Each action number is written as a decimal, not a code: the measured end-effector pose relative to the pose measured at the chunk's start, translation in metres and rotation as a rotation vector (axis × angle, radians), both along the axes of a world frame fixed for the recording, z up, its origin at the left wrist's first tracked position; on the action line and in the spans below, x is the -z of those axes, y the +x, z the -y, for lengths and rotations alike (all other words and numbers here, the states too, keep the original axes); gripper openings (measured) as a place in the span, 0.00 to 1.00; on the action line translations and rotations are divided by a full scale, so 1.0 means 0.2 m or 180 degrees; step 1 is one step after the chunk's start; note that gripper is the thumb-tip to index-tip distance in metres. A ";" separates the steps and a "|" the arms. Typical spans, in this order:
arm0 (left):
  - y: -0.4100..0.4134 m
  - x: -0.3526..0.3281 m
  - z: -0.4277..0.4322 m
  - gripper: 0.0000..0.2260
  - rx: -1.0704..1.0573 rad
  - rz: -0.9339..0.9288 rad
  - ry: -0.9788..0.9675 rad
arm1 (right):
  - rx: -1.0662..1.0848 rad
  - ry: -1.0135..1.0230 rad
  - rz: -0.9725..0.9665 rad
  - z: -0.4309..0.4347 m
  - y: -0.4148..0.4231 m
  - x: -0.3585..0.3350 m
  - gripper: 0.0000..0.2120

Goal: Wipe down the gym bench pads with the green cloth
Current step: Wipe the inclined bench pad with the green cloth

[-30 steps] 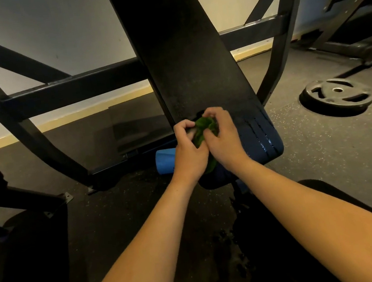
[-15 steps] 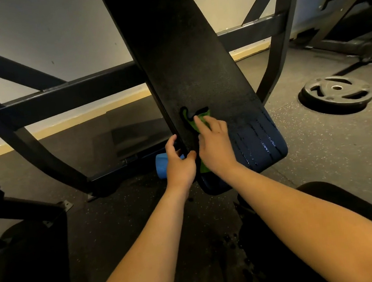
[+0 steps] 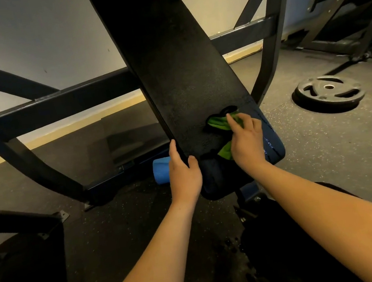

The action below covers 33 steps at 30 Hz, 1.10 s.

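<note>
One green cloth [image 3: 219,124] under right grip [image 3: 248,146], left grip [image 3: 183,174] on bench pad [image 3: 168,59] edge.

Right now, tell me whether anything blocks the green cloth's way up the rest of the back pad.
Nothing visible does. The right hand presses the green cloth on the lower part of the back pad; above it the pad is bare. The left hand grips the pad's left edge, beside that path.
</note>
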<state>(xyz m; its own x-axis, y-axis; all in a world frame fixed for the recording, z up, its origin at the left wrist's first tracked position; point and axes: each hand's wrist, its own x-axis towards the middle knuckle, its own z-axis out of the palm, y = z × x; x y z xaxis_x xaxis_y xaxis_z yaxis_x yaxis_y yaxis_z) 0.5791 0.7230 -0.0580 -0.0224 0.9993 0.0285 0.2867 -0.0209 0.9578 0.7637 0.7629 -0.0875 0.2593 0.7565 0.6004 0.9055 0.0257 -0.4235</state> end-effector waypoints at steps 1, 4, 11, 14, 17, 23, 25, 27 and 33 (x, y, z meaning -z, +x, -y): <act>0.00 0.00 0.00 0.29 -0.0018 0.0001 0.0006 | -0.0061 0.0050 -0.0118 0.00 -0.03 0.00 0.26; 0.00 0.01 -0.02 0.29 -0.0076 0.0046 0.0030 | -0.0607 0.0153 0.0020 0.01 -0.19 -0.02 0.24; 0.05 0.01 -0.03 0.28 -0.0256 -0.0002 0.0221 | -0.1436 0.0130 0.1000 0.03 -0.27 -0.04 0.24; 0.09 -0.02 -0.04 0.29 -0.0084 -0.0748 0.0445 | -0.1075 0.0087 0.0902 -0.01 -0.16 -0.03 0.23; 0.14 -0.03 -0.04 0.31 0.0156 -0.1123 0.0149 | -0.0653 -0.0006 0.0787 -0.03 0.00 -0.03 0.28; 0.16 -0.02 -0.04 0.31 0.0144 -0.1135 0.0123 | 0.0240 -0.0160 -0.0242 -0.08 0.19 -0.02 0.29; 0.16 -0.01 -0.05 0.32 0.0090 -0.1283 0.0218 | 0.0216 -0.0104 -0.0569 -0.08 0.14 -0.05 0.28; 0.15 -0.01 -0.06 0.31 0.0056 -0.1615 0.0467 | -0.0282 0.0084 -0.0413 -0.08 0.02 -0.09 0.27; 0.17 -0.08 -0.17 0.29 0.0025 -0.2430 0.0715 | -0.1235 0.0055 0.0452 -0.15 -0.14 -0.14 0.28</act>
